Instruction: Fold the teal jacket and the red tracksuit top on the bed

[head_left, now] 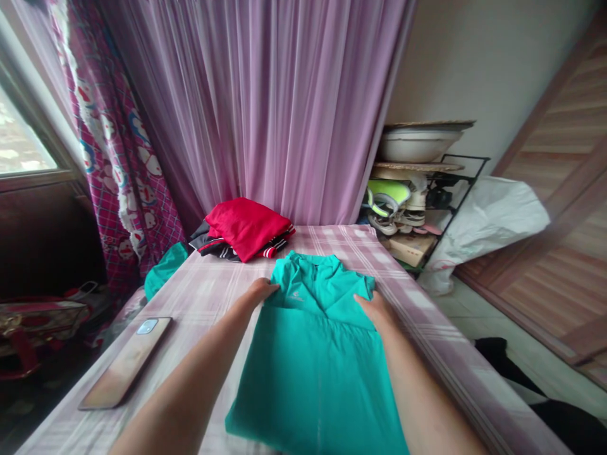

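A teal shirt (pixel 313 341) lies flat on the checked pink cloth of the table (pixel 208 291), collar away from me, its sides folded in. My left hand (pixel 260 292) grips the shirt's left shoulder edge with fingers curled. At the right shoulder edge my right hand (pixel 375 309) rests with its fingers closed on the fabric.
A phone (pixel 128 360) lies face down at the table's left. A pile of red and black-striped clothes (pixel 244 230) sits at the far end, with a teal cloth (pixel 164 268) at the left edge. A rack (pixel 417 202) with shoes and a basin stands to the right, beside a white bag (pixel 488 221).
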Motion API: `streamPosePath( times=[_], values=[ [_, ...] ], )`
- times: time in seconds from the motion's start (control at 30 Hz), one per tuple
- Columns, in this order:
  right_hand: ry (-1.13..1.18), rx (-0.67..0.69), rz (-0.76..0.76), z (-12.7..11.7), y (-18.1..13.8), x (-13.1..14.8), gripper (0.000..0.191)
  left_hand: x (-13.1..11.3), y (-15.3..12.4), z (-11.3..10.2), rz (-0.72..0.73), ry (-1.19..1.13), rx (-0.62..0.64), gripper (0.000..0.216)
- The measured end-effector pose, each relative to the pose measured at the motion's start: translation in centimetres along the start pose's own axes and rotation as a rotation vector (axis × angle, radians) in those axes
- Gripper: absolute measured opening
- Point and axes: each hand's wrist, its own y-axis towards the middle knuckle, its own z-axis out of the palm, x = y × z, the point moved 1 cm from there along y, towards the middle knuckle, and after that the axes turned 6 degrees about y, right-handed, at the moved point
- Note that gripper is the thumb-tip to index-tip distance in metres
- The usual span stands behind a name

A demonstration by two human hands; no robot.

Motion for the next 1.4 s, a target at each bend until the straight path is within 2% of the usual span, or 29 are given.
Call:
streamPosePath(
  times=[0.07, 0.2, 0.33, 0.4, 0.5, 0.6, 0.73, 0.9, 1.0, 1.1, 1.17, 1.3, 1.4],
  values=[
    [0.016, 0.001, -0.015, -0.2, -0.3, 0.3, 0.051, -0.4, -0.7, 0.3, 0.032, -0.023, -0.066, 0.021],
    [0.095, -0.180, -0.132, -0.9, -1.3, 2.1, 0.057, -0.6, -3.4, -0.2, 0.126, -0.078, -0.211, 0.041],
    [0.141, -0.244, -0.252, -1.1, -0.7, 5.9, 0.061, -0.2, -4.8, -2.9, 0.338, -0.187, -0.454, 0.046],
    [0.139, -0.213, -0.273, -0.5, 0.4, 8.0, 0.062, 0.5, -4.3, -4.4, 0.276, -0.255, -0.525, 0.044],
    [0.099, -0.029, -0.231, 1.1, 2.4, 10.0, 0.062, 2.4, -2.7, -5.5, -0.024, -0.320, -0.451, 0.039],
    [0.094, 0.185, -0.191, 2.8, 3.5, 9.3, 0.062, 4.3, -2.4, -5.1, -0.163, -0.364, -0.349, 0.042],
    [0.184, 0.237, -0.187, 2.9, 2.4, 4.6, 0.057, 6.6, -5.1, -4.0, -0.195, -0.455, -0.238, 0.049],
    [0.374, 0.304, -0.190, 0.7, -2.1, -1.6, 0.046, 8.5, -10.4, -3.3, -0.182, -0.563, -0.100, 0.065],
    [0.398, 0.345, -0.187, -0.5, -4.8, -3.2, 0.047, 8.7, -12.8, -2.9, -0.199, -0.511, -0.037, 0.078],
    [0.212, 0.364, -0.172, -1.0, -6.9, -3.2, 0.047, 7.9, -14.4, -2.1, -0.196, -0.409, 0.039, 0.077],
    [0.051, 0.341, -0.168, -1.2, -7.9, -2.5, 0.047, 7.4, -15.1, -1.4, -0.170, -0.319, 0.044, 0.067],
    [-0.187, 0.272, -0.193, -1.8, -9.7, -1.1, 0.043, 6.9, -16.0, -0.8, -0.120, -0.196, -0.113, 0.055],
    [-0.277, 0.289, -0.270, -2.2, -11.3, -1.0, 0.044, 7.2, -16.5, -1.2, -0.114, -0.156, -0.178, 0.056]
  ],
)
